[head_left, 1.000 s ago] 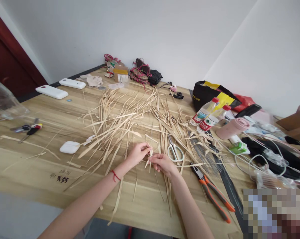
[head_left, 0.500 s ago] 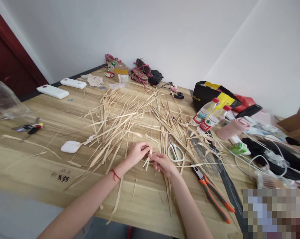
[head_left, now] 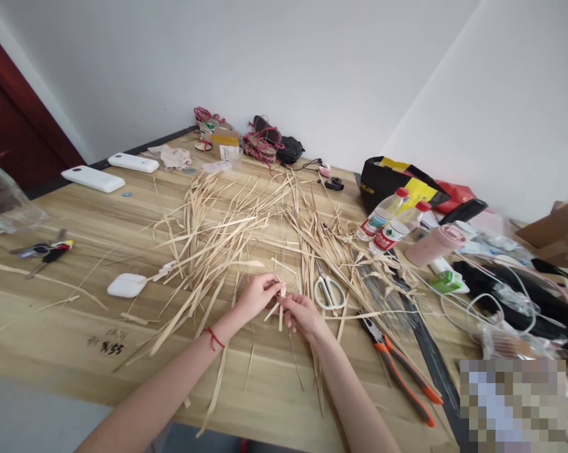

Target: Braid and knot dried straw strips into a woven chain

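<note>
Both my hands meet over the wooden table (head_left: 66, 314), pinching a small bundle of pale straw strips (head_left: 280, 307) between them. My left hand (head_left: 255, 294), with a red string on its wrist, grips the strips from the left, fingers curled. My right hand (head_left: 302, 313) holds the same strips from the right, fingers closed. The short ends of the strips hang down between the two hands. A big loose heap of straw strips (head_left: 227, 233) lies just beyond the hands.
White-handled scissors (head_left: 328, 290) lie right of my hands, orange pliers (head_left: 401, 374) nearer the edge. Two bottles (head_left: 387, 220), a pink cup (head_left: 429, 245), a black bag (head_left: 392, 182) and cables crowd the right. A white case (head_left: 126, 285) and keys (head_left: 43, 250) sit left.
The hands stay together on the strips with small finger shifts; the view has shifted a little, so everything sits slightly lower and left in the picture.
</note>
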`<state>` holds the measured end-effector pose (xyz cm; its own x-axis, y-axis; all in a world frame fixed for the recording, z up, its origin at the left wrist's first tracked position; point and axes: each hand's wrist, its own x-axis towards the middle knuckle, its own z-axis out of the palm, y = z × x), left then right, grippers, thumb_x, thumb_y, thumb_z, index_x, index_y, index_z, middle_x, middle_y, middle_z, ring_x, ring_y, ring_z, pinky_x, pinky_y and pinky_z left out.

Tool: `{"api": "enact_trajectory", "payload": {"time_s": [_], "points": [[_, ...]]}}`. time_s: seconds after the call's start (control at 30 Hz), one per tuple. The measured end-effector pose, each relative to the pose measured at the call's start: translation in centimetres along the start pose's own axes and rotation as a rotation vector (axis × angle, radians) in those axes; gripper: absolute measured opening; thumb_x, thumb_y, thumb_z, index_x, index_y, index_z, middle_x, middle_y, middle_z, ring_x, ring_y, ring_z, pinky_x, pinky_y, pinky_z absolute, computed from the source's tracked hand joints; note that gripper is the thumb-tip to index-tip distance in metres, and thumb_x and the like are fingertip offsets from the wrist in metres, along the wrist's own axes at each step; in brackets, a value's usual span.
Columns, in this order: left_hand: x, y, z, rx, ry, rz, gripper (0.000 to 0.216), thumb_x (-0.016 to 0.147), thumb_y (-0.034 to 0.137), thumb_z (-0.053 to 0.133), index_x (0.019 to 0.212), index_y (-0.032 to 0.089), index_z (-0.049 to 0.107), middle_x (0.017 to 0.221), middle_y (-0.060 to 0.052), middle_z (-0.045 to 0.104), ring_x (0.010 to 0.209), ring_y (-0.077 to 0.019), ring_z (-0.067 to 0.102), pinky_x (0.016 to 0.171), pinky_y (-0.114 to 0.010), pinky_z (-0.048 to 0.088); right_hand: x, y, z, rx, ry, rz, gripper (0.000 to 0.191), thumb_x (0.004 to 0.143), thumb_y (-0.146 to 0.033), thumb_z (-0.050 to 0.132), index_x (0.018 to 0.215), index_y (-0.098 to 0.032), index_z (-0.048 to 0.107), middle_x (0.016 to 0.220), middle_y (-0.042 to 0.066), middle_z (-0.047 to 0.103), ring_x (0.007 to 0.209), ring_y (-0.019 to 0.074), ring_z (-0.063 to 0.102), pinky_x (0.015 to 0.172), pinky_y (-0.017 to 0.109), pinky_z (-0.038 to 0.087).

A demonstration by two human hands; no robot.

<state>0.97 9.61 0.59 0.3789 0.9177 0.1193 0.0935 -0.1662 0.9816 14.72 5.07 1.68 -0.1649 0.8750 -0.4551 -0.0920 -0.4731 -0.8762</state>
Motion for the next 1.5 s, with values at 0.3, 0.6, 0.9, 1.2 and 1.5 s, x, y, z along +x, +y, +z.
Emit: {"api": "enact_trajectory", "payload": {"time_s": [0.3, 0.6, 0.9, 1.2, 1.5], "points": [[0.2, 0.1, -0.3, -0.050, 0.011, -0.030, 0.021, 0.080, 0.033, 0.054, 0.074, 0.014, 0.061, 0.069, -0.003, 0.064, 0.065, -0.0146, 0.061, 0.064, -0.025, 0.047, -0.5, -0.5, 0.5, 0.007, -0.004, -0.021, 0.034, 0.057, -0.045, 0.071, 0.064, -0.016, 0.056, 0.064, 0.002, 0.067, 0.031, 0.0033, 0.041, 0.029, 0.016, 0.028], [0.2, 0.5, -0.5, -0.088, -0.004, -0.053, 0.022, 0.078, 0.035, 0.057, 0.074, 0.014, 0.060, 0.068, -0.003, 0.063, 0.064, -0.0144, 0.061, 0.061, -0.025, 0.048, -1.0, -1.0, 0.3, -0.071, -0.023, -0.015, 0.030, 0.062, -0.043, 0.070, 0.061, -0.015, 0.062, 0.053, -0.001, 0.063, 0.030, 0.0023, 0.037, 0.029, 0.016, 0.026], [0.3, 0.9, -0.8, -0.173, -0.009, -0.194, 0.029, 0.069, 0.033, 0.067, 0.089, 0.013, 0.062, 0.087, -0.007, 0.066, 0.077, -0.0170, 0.063, 0.068, -0.030, 0.053, -0.9, -1.6, -2.5, -0.186, -0.110, 0.008, 0.035, 0.065, -0.043, 0.069, 0.084, -0.014, 0.068, 0.077, 0.005, 0.071, 0.032, 0.0027, 0.043, 0.031, 0.017, 0.031], [0.3, 0.6, -1.1, -0.186, -0.054, -0.234, 0.044, 0.059, 0.017, 0.075, 0.100, 0.016, 0.058, 0.112, -0.010, 0.059, 0.083, -0.0163, 0.062, 0.073, -0.031, 0.053, -0.7, -1.5, -2.3, -0.211, -0.152, -0.045, 0.039, 0.063, -0.047, 0.069, 0.085, -0.014, 0.067, 0.076, 0.004, 0.071, 0.033, 0.0026, 0.042, 0.032, 0.016, 0.032], [0.1, 0.8, -0.9, -0.235, -0.004, -0.211, 0.055, 0.061, 0.015, 0.073, 0.110, 0.021, 0.050, 0.132, -0.011, 0.044, 0.067, -0.0088, 0.062, 0.061, -0.025, 0.053, -0.9, -1.4, -1.6, -0.180, -0.146, -0.077, 0.032, 0.064, -0.044, 0.069, 0.077, -0.015, 0.060, 0.062, -0.001, 0.066, 0.032, 0.0030, 0.040, 0.030, 0.016, 0.028]]}}
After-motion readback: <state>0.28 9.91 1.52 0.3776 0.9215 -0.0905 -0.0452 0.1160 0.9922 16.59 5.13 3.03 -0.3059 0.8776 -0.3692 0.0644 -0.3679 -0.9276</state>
